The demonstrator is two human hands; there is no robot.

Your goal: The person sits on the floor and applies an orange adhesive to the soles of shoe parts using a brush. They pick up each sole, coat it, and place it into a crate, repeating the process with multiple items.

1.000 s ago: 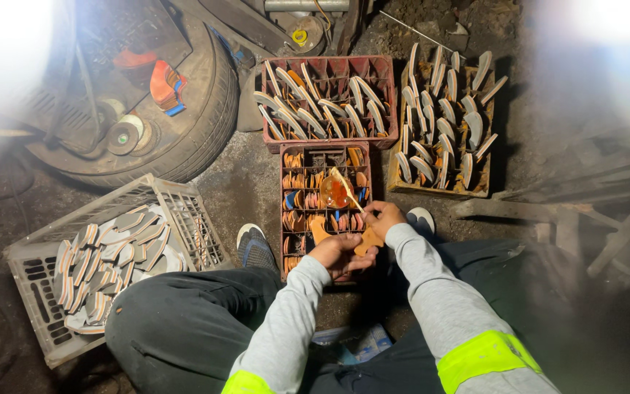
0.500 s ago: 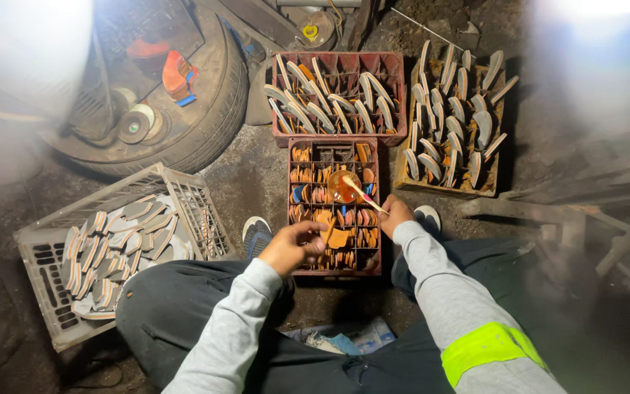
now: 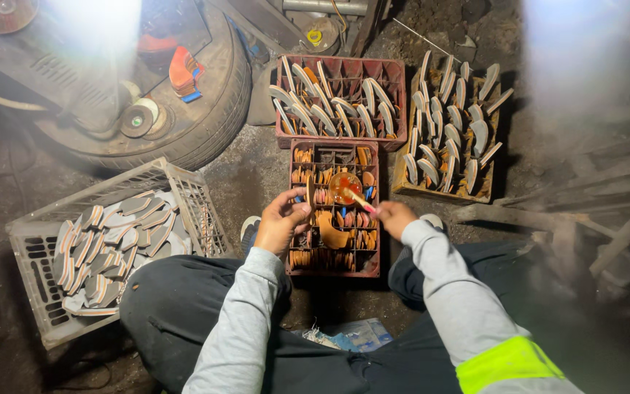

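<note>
Two bare hands are working over a dark red compartmented plastic crate [image 3: 334, 259] packed with small orange and brown sole-shaped pieces, sitting on the floor between the person's knees. The left hand [image 3: 280, 222] is closing its fingers on a thin tan sole-shaped piece [image 3: 309, 194], holding it upright on edge over the crate's left side. The right hand [image 3: 395, 217] is pinching a slim pink-handled brush [image 3: 359, 201], whose tip is reaching into a small round pot of orange-red glue [image 3: 344, 186] resting on top of the crate. A curved brown sole piece [image 3: 332, 235] is lying across the compartments just below. A grey slatted plastic crate [image 3: 38, 252] of larger soles is standing to the left, and two more crates of upright soles [image 3: 340, 98] are standing beyond.
</note>
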